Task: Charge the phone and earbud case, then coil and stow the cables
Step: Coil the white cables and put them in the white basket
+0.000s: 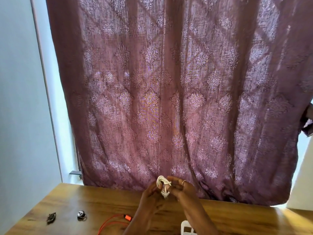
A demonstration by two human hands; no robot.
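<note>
Table [237, 217] with orange cable [116, 221]; curtain [169, 99] behind

Woven cloth curtain [169, 99] with a shiny damask pattern; smooth, faintly glossy wood-grain tabletop [237, 219]; a smooth white cable [163, 187]; a glossy orange cable [111, 221].

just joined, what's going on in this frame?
A person is bundling a coiled white cable above the brown wooden table. The left grip and the right grip both pinch it, and it looks mostly wound. A loose orange cable lies uncoiled on the table below the hands. No phone or earbud case is clearly visible.
</note>
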